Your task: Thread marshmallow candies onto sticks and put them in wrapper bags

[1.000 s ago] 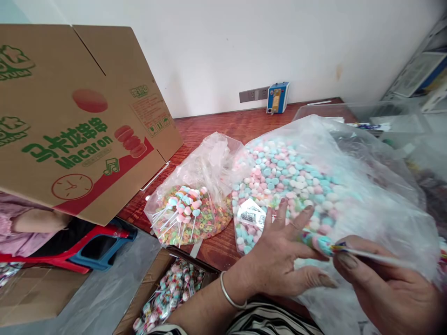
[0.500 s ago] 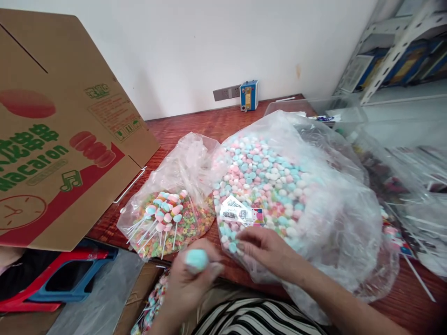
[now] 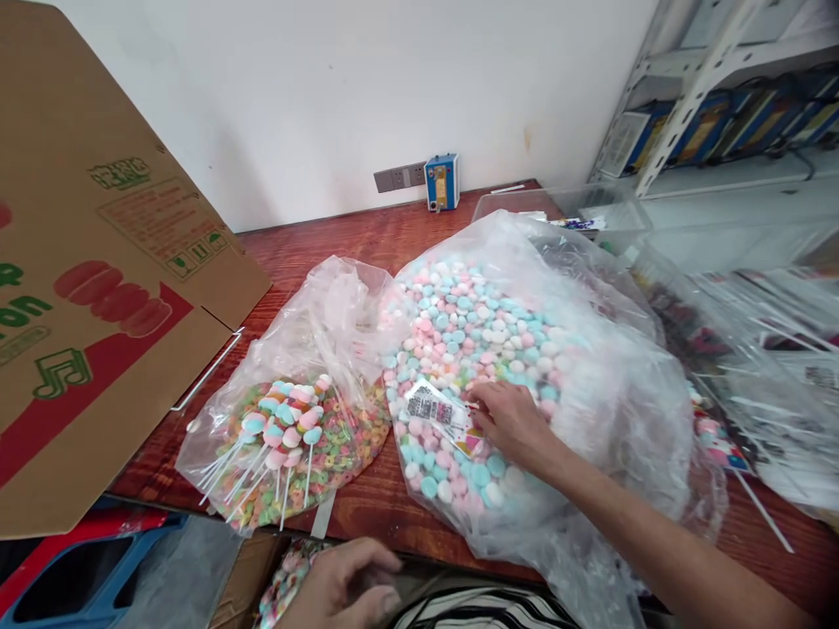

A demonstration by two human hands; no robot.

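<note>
My right hand (image 3: 515,424) reaches over the large clear bag of marshmallows (image 3: 452,328), its fingertips pinched at the right end of a printed card (image 3: 436,411) with black codes. Pink, white and blue marshmallows lie beneath that card. My left hand (image 3: 350,581) is low at the table's front edge, half curled, thumb and forefinger apart, with nothing visible between them. To its upper left, marshmallow skewers (image 3: 285,424) on white sticks rest on a smaller clear bag of coloured candy rings (image 3: 360,428).
At left stands a big cardboard box (image 3: 131,288). A blue device (image 3: 442,182) sits by the wall socket (image 3: 399,177). Clear plastic bins (image 3: 740,288) with wrapped sticks occupy the right, below a metal shelf (image 3: 688,105). Colourful skewers (image 3: 288,572) lie below the table edge.
My right hand has moved up to the card, which now lies at a different tilt. The blue marshmallow in my left hand is out of sight, and that hand has dropped lower.
</note>
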